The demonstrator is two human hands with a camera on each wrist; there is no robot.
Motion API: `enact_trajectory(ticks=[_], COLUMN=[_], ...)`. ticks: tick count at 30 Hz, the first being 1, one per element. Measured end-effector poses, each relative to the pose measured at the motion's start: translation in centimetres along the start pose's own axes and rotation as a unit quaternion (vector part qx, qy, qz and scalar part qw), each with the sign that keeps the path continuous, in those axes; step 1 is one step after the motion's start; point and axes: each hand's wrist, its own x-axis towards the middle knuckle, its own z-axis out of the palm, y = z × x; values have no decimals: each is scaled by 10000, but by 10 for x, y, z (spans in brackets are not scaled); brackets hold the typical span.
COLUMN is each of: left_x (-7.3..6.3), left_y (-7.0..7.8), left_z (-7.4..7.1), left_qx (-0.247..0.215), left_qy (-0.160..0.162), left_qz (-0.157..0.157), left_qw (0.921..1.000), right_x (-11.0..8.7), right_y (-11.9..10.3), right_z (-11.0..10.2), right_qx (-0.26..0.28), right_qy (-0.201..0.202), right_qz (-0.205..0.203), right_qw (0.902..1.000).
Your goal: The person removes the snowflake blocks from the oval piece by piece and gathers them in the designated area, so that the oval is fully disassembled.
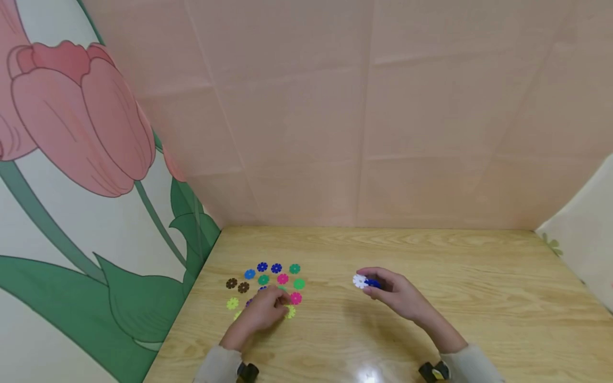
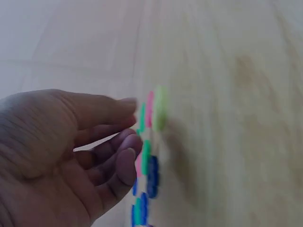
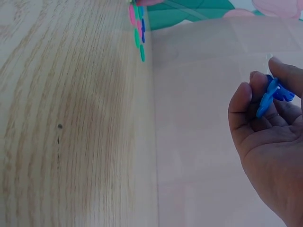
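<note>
Between the thumb and fingers of my right hand [image 1: 399, 295] is a small cluster of plastic snowflake discs. A white snowflake disc [image 1: 359, 281] faces the head view, with a dark blue snowflake disc [image 1: 372, 283] beside it. A lighter blue disc [image 3: 267, 98] of the cluster shows in the right wrist view. My left hand [image 1: 267, 308] hovers low over the loose discs, its fingers loosely bent and a gap between thumb and fingertips [image 2: 127, 165]. Nearest to it are a yellow-green disc [image 1: 290, 311] and a pink disc [image 1: 296, 298]. The hand hides some discs.
Several loose snowflake discs lie flat on the left of the wooden table [image 1: 479, 276], among them brown [image 1: 231, 283], blue [image 1: 249, 274] and green [image 1: 294, 268] ones. A pink cloth backdrop [image 1: 364, 133] rises behind the table, and a tulip-printed panel [image 1: 81, 117] stands at the left.
</note>
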Motion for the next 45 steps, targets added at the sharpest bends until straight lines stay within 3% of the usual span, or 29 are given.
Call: enact_trajectory(ticks=[4,9,16,21,28,45], left_x=[2,3,7,13,19,23], left_y=[16,46,91,110,122,125], left_z=[-6,-11,-7,-1,7,10], left_qx=[-131,-454,-841,-946,-869,-819], left_qy=[270,397,257,142,197,424], left_qz=[157,936,1570,1811,2147,2006], left_qw=[9994,9938,9837,9788,9726,9753], right_x=[0,0,0,0,-1,2], right_y=[0,0,-3,-6,-10,-11], right_z=[2,6,12,13,13,12], right_qx=[-88,-59,180,252,184,125], right_qy=[55,191,171,123,65,-364], right_qz=[-74,-203,-182,-287,-330,-120], right_qw=[9999,9996,9995,9992,9993,9992])
